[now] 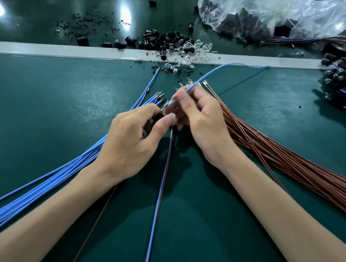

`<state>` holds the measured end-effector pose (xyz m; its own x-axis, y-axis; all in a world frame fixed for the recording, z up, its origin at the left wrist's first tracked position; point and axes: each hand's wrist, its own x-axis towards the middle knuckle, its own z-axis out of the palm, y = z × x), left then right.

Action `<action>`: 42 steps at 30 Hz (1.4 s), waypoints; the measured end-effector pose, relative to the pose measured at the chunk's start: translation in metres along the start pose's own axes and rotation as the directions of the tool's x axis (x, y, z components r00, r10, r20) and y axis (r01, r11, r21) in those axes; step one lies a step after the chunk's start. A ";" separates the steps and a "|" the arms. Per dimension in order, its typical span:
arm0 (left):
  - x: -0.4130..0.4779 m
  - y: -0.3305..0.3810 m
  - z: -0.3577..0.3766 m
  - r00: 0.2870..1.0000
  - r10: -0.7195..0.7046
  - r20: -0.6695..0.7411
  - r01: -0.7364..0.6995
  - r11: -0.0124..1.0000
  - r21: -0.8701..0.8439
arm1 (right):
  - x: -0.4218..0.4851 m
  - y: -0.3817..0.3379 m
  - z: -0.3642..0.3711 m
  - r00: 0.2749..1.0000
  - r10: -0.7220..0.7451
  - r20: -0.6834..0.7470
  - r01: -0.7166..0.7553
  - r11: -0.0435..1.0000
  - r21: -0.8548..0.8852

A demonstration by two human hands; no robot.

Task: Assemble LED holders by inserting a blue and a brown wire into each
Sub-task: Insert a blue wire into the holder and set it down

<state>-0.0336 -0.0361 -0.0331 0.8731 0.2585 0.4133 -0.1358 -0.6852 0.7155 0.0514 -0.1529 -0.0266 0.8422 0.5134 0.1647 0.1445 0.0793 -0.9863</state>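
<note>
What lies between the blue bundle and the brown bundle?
Head view: the left hand and right hand, plus a blue-brown wire pair and a lone brown wire.

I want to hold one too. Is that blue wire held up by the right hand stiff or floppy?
Probably floppy: the blue wire curves in a loose arc away from the right hand pinching it. It is likely very light, being so thin. Its small metal tip might bend easily.
</note>
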 end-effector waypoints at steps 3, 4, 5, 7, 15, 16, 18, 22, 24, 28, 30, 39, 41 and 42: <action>0.003 -0.001 -0.003 0.988 -0.135 -0.070 0.122 0.979 -0.161 | 0.002 0.000 -0.002 0.991 0.026 -0.133 -0.002 0.984 0.178; 0.004 -0.002 -0.004 0.979 -0.183 -0.094 0.159 0.964 -0.215 | 0.003 0.001 -0.003 0.988 0.020 -0.155 0.011 0.980 0.198; 0.005 -0.003 -0.005 0.971 -0.214 -0.109 0.183 0.953 -0.240 | 0.002 0.001 -0.003 0.987 0.005 -0.161 0.029 0.978 0.205; 0.005 -0.004 -0.005 0.975 -0.204 -0.087 0.183 0.962 -0.202 | 0.001 0.002 -0.001 0.989 -0.048 -0.136 0.073 0.980 0.184; 0.002 -0.003 -0.002 0.991 -0.122 0.061 0.128 0.984 -0.120 | 0.000 -0.002 -0.003 0.975 -0.104 -0.197 0.135 0.979 0.152; 0.002 -0.002 -0.003 0.990 -0.121 0.071 0.129 0.984 -0.122 | 0.000 -0.002 -0.003 0.974 -0.108 -0.201 0.140 0.978 0.155; 0.002 0.000 -0.003 0.989 -0.121 0.089 0.132 0.983 -0.129 | 0.000 -0.003 -0.002 0.973 -0.124 -0.195 0.154 0.977 0.147; 0.002 0.001 -0.002 0.984 -0.112 0.140 0.133 0.979 -0.154 | -0.001 -0.003 -0.002 0.973 -0.139 -0.186 0.160 0.982 0.099; 0.002 0.000 -0.003 0.983 -0.101 0.155 0.126 0.979 -0.158 | -0.001 -0.003 -0.002 0.973 -0.126 -0.192 0.146 0.985 0.093; 0.002 0.000 -0.003 0.983 -0.097 0.154 0.121 0.981 -0.154 | 0.000 -0.003 -0.003 0.972 -0.124 -0.200 0.147 0.984 0.104; 0.002 -0.001 -0.003 0.984 -0.097 0.152 0.120 0.980 -0.156 | 0.000 -0.002 -0.002 0.977 -0.121 -0.176 0.140 0.985 0.104; 0.002 -0.001 -0.004 0.978 -0.160 0.131 0.186 0.957 -0.221 | 0.001 0.000 -0.004 0.984 -0.089 -0.157 0.104 0.990 0.095; 0.003 -0.002 -0.004 0.979 -0.164 0.124 0.189 0.957 -0.220 | 0.001 0.000 -0.004 0.990 -0.071 -0.123 0.088 0.987 0.135; 0.003 -0.001 -0.004 0.979 -0.164 0.125 0.188 0.958 -0.216 | 0.001 0.000 -0.004 0.992 -0.068 -0.107 0.083 0.986 0.143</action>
<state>-0.0328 -0.0316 -0.0306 0.9351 0.2806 0.2166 -0.0667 -0.4610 0.8849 0.0545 -0.1562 -0.0268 0.8811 0.4123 0.2315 0.1382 0.2435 -0.9600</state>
